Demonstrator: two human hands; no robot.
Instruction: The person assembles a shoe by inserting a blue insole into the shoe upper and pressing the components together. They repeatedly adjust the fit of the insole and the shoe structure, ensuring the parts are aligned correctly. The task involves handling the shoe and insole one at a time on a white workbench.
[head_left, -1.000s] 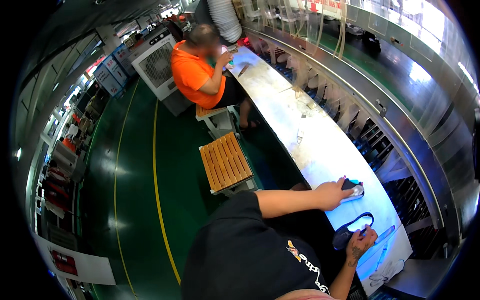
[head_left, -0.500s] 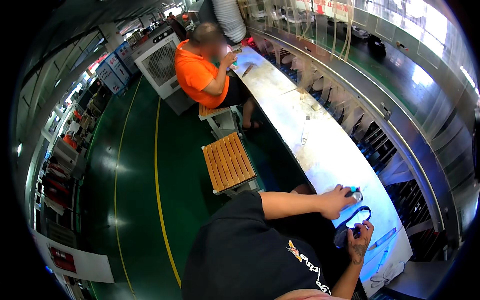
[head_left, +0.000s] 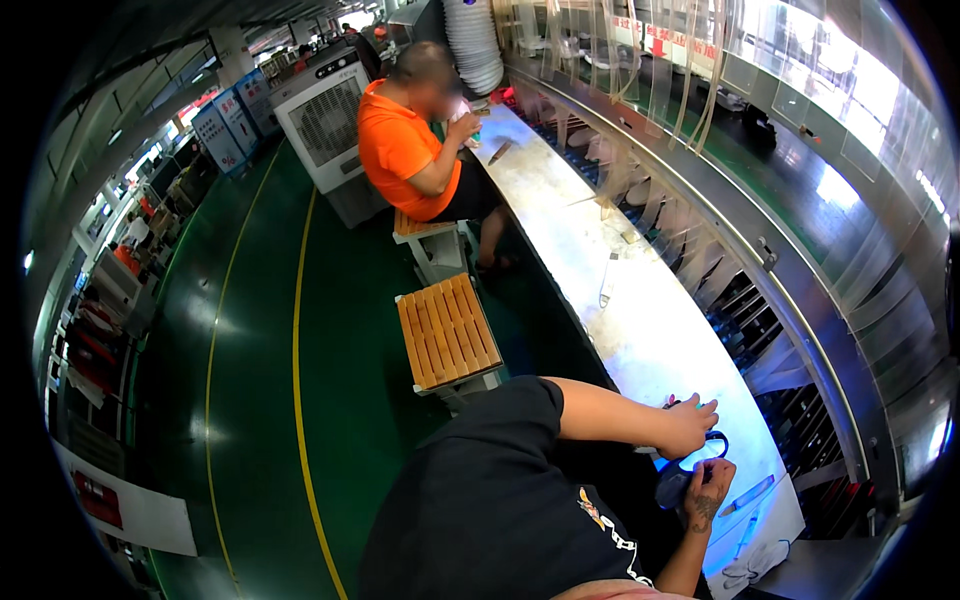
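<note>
My left hand (head_left: 688,426) is over the lit bench, fingers stretched and spread, beside a small teal-and-dark object that it mostly hides. My right hand (head_left: 709,488) grips a dark strapped piece (head_left: 674,484), which has a rounded body and a thin loop. The loop stands up between my two hands, close to the left fingers. I cannot tell exactly what kind of piece it is. Just right of my right hand lies a blue-lit knife-like tool (head_left: 750,494), and a slim light-coloured stick (head_left: 745,537) lies below it.
The long white bench (head_left: 640,330) runs away to the far left, with another cutter-like tool (head_left: 608,280) on it. A person in orange (head_left: 410,150) sits at its far end. A slatted stool (head_left: 447,330) stands left; a white glove (head_left: 757,563) lies near.
My left hand has come off the rounded grey object and moved nearer the dark piece, its fingers now spreading. The right hand keeps its hold. The whole view has shifted slightly.
</note>
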